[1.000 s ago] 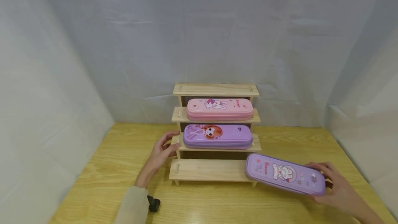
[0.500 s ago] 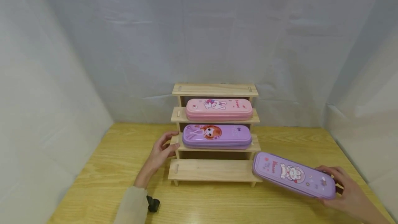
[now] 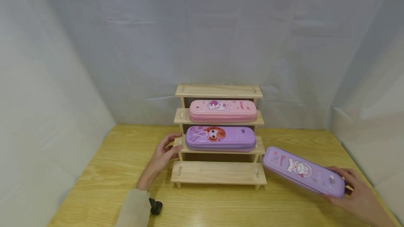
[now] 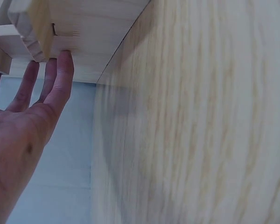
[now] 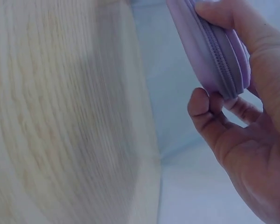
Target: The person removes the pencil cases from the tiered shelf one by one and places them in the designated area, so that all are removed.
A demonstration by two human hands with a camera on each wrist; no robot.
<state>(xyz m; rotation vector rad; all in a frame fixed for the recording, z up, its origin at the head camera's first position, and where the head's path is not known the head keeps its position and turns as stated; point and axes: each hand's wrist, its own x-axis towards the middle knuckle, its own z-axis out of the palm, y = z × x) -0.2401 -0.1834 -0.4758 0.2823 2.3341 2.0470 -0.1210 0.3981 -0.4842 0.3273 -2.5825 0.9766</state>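
In the head view, my left hand (image 3: 164, 153) holds the left end of a tiered wooden rack (image 3: 217, 172), thumb and fingers at its second board from the bottom. The fingertips (image 4: 64, 60) touch the wood in the left wrist view. My right hand (image 3: 356, 192) grips the right end of a light purple rabbit pencil case (image 3: 303, 171), tilted, its left end beside the rack's bottom board. A purple case with a red-haired girl (image 3: 221, 137) lies on the second board, a pink rabbit case (image 3: 222, 110) on the third. The right wrist view shows the held case's zipper side (image 5: 214, 51).
The rack stands on a yellow wood-grain table (image 3: 104, 174), its top and bottom boards bare. A small black object (image 3: 156, 206) lies beside the left sleeve (image 3: 135, 206). Pale sheeting (image 3: 221, 38) rises behind the table and on both sides.
My right hand has drawn the light purple case to the right, off the bottom board's right end, and its left end has risen a little. My left hand has stayed at the rack.
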